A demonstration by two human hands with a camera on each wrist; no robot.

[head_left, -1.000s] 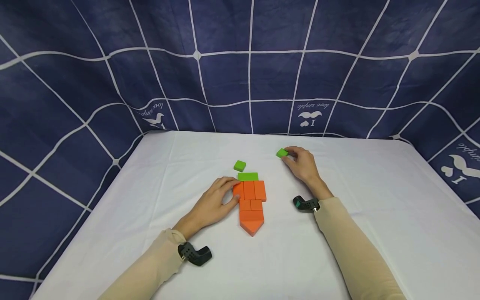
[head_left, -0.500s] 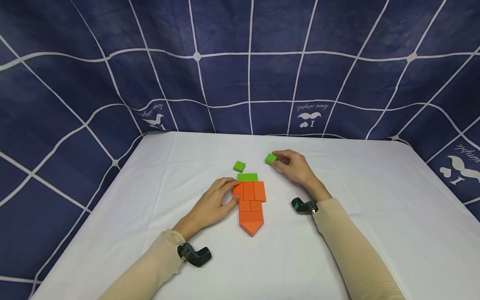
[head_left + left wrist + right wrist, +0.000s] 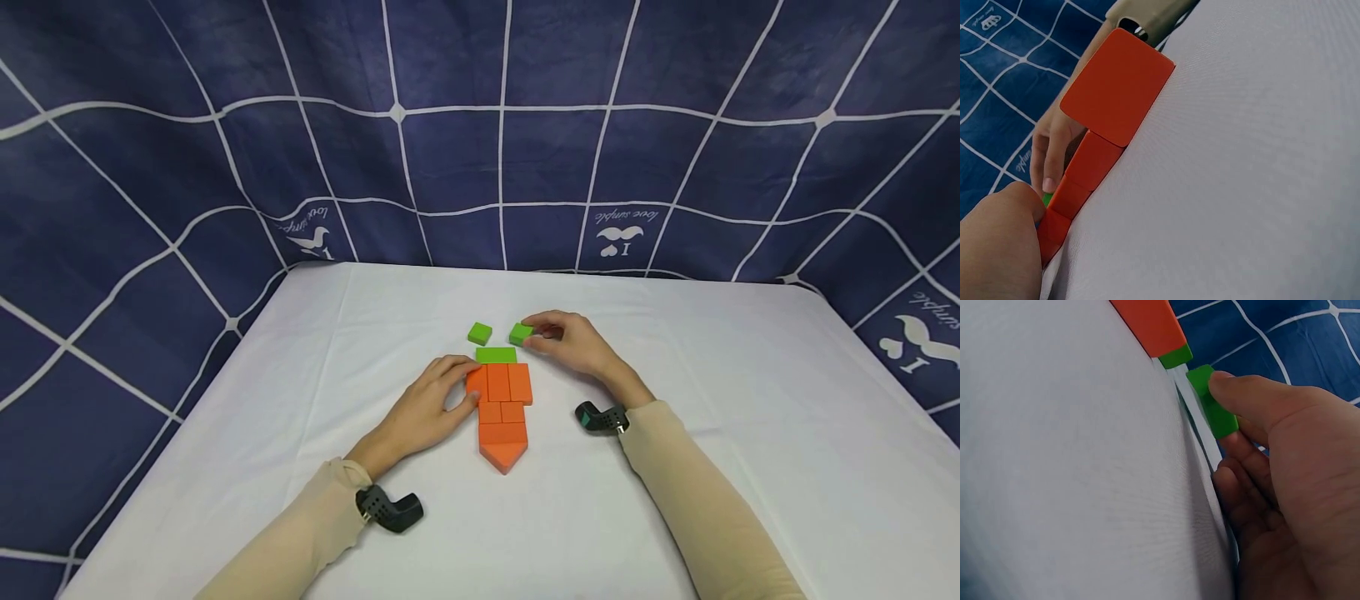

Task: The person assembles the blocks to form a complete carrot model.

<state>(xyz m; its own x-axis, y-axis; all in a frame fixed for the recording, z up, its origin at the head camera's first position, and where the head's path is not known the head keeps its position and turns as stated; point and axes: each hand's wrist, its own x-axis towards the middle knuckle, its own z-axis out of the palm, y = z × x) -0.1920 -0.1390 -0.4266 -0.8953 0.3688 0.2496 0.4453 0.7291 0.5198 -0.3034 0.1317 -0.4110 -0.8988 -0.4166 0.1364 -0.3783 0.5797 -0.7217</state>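
Observation:
My right hand (image 3: 570, 343) pinches a small green square block (image 3: 520, 334) between thumb and fingers, level with a matching loose green block (image 3: 480, 333) to its left. In the right wrist view, the thumb lies on the held green block (image 3: 1215, 403). My left hand (image 3: 423, 408) holds the left orange block (image 3: 476, 382) of the top orange row, its index fingertip at the upper end and thumb at the lower end. Further orange blocks (image 3: 501, 412) continue below, ending in a pointed orange block (image 3: 503, 454). A green rectangular block (image 3: 496, 356) lies along the row's far side.
A white cloth (image 3: 570, 517) covers the table. Behind it and at both sides hangs a dark blue curtain (image 3: 442, 67) with white grid lines. Each wrist carries a black strapped camera (image 3: 390, 510).
My right hand has moved left and nearer with the green block, bringing it beside the other small green block. My left hand and the orange blocks have stayed in place.

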